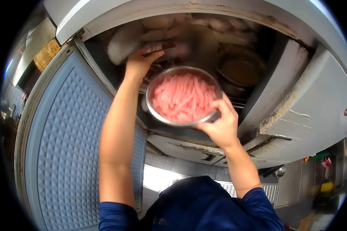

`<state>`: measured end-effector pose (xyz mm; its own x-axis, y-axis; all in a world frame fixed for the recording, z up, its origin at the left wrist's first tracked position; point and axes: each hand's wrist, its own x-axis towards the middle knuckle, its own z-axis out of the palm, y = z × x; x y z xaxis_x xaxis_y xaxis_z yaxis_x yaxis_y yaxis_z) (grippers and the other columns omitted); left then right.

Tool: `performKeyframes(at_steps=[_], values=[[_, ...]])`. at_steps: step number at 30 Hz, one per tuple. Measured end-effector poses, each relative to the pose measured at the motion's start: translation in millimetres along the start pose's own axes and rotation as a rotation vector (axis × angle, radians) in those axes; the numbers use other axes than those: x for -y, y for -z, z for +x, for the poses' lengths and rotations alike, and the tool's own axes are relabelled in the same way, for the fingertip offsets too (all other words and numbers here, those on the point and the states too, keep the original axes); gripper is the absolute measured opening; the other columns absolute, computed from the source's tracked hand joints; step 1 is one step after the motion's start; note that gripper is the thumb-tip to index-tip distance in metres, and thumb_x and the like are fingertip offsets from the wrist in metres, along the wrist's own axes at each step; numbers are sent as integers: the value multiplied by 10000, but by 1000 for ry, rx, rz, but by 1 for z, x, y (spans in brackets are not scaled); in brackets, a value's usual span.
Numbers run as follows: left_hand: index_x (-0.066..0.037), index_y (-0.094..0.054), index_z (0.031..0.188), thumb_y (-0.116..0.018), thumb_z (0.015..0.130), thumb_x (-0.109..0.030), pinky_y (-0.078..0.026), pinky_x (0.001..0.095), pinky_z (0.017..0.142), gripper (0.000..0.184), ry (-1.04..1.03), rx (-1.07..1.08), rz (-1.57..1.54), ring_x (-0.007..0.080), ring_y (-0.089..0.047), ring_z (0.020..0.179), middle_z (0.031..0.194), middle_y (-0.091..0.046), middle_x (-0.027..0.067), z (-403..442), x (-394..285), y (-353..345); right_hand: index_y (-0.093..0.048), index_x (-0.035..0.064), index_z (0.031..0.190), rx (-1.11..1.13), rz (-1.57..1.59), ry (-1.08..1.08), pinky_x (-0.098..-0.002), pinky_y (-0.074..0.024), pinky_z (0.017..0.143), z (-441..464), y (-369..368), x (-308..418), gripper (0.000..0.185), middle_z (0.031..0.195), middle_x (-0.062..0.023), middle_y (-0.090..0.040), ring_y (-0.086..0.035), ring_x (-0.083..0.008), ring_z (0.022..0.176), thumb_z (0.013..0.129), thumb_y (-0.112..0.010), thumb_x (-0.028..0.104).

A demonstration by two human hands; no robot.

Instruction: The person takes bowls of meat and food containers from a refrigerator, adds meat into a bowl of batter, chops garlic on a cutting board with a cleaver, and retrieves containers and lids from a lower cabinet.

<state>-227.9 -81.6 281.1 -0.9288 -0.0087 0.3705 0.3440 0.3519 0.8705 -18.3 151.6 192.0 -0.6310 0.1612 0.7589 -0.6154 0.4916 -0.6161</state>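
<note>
A round metal bowl [149, 109] full of pale pink raw meat strips [184, 96] is in my right hand [223, 122]. The thumb lies at its right rim and the other fingers reach underneath. The bowl tilts towards me at the mouth of the fridge. My left hand [140, 64] reaches further inside, closed at the edge of a thin-rimmed container [164, 49] with reddish contents. Most of that container is hidden or blurred. Whitish filled bags [121, 44] lie just behind the left hand.
The fridge door [71, 142], with a blue quilted inner panel, stands open on the left. Deeper in the fridge, a round metal bowl [241, 71] sits at the right. A closed door [308, 107] is on the right, above a tiled floor [173, 164].
</note>
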Motion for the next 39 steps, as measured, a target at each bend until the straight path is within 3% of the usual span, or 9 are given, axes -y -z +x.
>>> performKeyframes(at_steps=[2,6,13,18,25,28,32,35,39], values=[[45,-704,1014,-883,788,-303,-528,334,725,452,84,76,-69,196,-662,823,924,-720,118,-18,-11,1,-598,50,884,55,31,61,-405,-566,932,-19,20,7,567,1410,-289,-554,-665,-370,1172,503,-1000,166],[80,-655,965,-943,655,-267,-502,403,981,548,-301,-160,400,383,-602,1184,1296,-565,264,-35,41,-8,-581,42,905,129,91,35,-419,-545,979,-58,43,25,562,1450,-311,-510,-623,-403,1250,570,-1003,200],[39,-666,982,-935,624,-229,-462,443,1060,522,-443,-136,433,473,-500,1287,1463,-436,303,-82,74,-55,-575,57,872,200,136,-116,-422,-532,1001,-106,47,0,541,1444,-301,-523,-616,-399,1256,561,-1000,178],[-26,-623,1269,-858,703,-412,-283,638,1149,724,-491,-83,630,568,-345,1371,1586,-237,335,-95,66,-52,-578,60,865,239,110,-149,-430,-538,995,-120,48,-21,561,1449,-302,-521,-613,-407,1263,537,-1008,211],[-119,-336,1588,-787,794,-497,-147,704,1167,989,-440,17,752,575,-33,1508,1648,-37,343,-153,73,-64,-551,57,871,253,85,-150,-432,-535,985,-126,59,-40,593,1421,-309,-544,-620,-417,1245,542,-1008,241],[-52,-321,1575,-749,844,-291,-167,599,1211,881,-441,-65,706,579,-100,1497,1634,-59,369,-134,71,-84,-533,60,854,285,83,-78,-430,-524,975,-122,54,-42,588,1379,-300,-581,-644,-398,1201,557,-1010,233],[-63,-324,1572,-754,829,-537,-200,628,1199,981,-394,-95,628,562,-99,1508,1616,-129,379,-148,55,-64,-523,71,894,425,129,-201,-400,-454,1039,-133,65,-62,508,1364,-217,-573,-581,-309,1233,597,-936,74],[-17,-336,1554,-742,878,-481,-260,557,1210,914,-373,-217,567,536,-239,1480,1607,-187,360,-223,46,-24,-504,74,935,491,385,-321,-408,-353,1138,-150,64,-82,473,1449,-180,-508,-481,-274,1336,621,-821,-84],[11,-449,1484,-698,949,-394,-394,449,1145,716,129,-440,242,399,-475,1385,1503,-444,303,-384,71,0,-491,74,943,689,492,-239,-432,-314,1167,-170,44,-87,467,1475,-194,-490,-465,-292,1357,631,-799,-87]])
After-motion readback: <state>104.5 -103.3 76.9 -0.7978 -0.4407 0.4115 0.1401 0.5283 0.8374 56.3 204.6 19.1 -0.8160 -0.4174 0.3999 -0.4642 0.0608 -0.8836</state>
